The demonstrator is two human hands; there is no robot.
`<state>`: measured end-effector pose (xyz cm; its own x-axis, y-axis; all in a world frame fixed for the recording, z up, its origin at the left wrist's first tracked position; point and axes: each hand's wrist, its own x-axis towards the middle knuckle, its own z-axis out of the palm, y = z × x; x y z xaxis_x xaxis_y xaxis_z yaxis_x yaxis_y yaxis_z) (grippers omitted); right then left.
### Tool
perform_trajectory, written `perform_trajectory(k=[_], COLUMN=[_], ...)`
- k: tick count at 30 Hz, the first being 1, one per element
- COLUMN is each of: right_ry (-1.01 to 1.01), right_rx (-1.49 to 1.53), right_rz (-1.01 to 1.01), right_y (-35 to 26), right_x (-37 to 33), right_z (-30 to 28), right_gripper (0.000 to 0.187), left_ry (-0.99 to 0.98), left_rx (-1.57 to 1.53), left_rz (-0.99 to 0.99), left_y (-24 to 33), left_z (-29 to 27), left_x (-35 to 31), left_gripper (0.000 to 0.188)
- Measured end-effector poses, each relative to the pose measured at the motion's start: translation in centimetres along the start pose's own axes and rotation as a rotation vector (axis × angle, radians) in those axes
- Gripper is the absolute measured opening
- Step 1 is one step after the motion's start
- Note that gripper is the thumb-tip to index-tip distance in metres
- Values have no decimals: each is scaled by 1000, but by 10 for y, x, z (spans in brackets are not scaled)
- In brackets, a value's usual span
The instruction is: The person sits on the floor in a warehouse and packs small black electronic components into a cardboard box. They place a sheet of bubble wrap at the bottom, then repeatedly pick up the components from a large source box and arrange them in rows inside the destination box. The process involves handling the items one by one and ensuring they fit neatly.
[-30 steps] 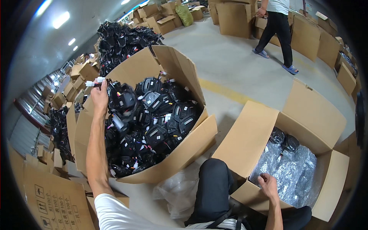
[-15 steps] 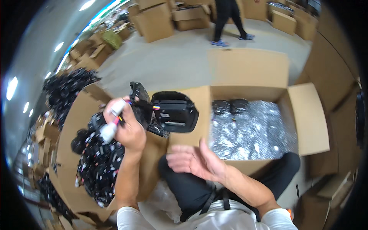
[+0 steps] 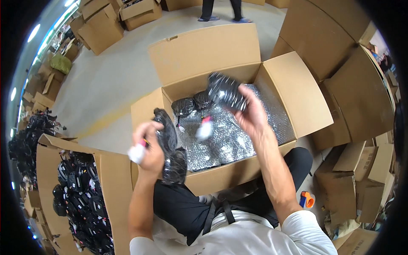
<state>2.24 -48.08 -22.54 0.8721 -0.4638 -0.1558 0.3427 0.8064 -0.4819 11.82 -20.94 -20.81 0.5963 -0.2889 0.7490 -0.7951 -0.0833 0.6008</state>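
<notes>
In my right hand (image 3: 254,114) is a black plastic-wrapped part (image 3: 226,92), raised over the open carton (image 3: 221,176). A lead with a blurred white connector (image 3: 205,128) hangs below it. My left hand (image 3: 148,148), closed, grips black wrapped parts (image 3: 169,138) beside the carton's left flap; they look like two, one below the other. A white connector (image 3: 137,153) on coloured wires sticks out at that hand's left. Inside the carton, bubble wrap (image 3: 225,146) covers the lower layer. Two black wrapped parts (image 3: 183,106) lie on it in the far left corner, partly behind the raised one.
A carton (image 3: 117,187) full of black wired parts stands at my left, with a heap of more (image 3: 29,136) beyond it. Tall cartons (image 3: 314,46) rise at the right. An orange-and-blue tape dispenser (image 3: 307,199) lies by my right knee. Another person's legs (image 3: 221,8) show at the far side.
My right hand, empty before, now holds a wrapped part over the carton. The left hand's parts hang lower, and the unwrapped-looking black face is no longer seen. My view has swung right.
</notes>
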Motion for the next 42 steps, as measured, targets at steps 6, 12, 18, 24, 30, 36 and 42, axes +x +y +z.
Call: perform_trajectory(k=[6,12,18,24,30,36,42], right_ry=[222,265,430,112,-257,-266,6], right_rx=[-514,-689,-1303,-1473,-247,209,-86], right_rz=[155,231,2,-99,655,435,-63], right_y=[-15,19,23,69,130,132,40], right_x=[141,196,211,140,27,8,77], right_z=[-144,-201,-230,-93,6,33,-19], right_gripper=[28,32,44,59,56,35,27], left_ry=[243,317,353,555,358,-58,-101], left_rx=[-477,-784,-976,-774,-530,-426,-389], left_rz=[-359,-599,-694,-601,-468,-308,-328], left_y=[-38,-61,-76,-69,-35,-30,-15], left_z=[2,-7,-4,5,30,39,32], left_x=[32,32,34,35,21,-4,3], left_gripper=[24,23,22,22,21,21,58])
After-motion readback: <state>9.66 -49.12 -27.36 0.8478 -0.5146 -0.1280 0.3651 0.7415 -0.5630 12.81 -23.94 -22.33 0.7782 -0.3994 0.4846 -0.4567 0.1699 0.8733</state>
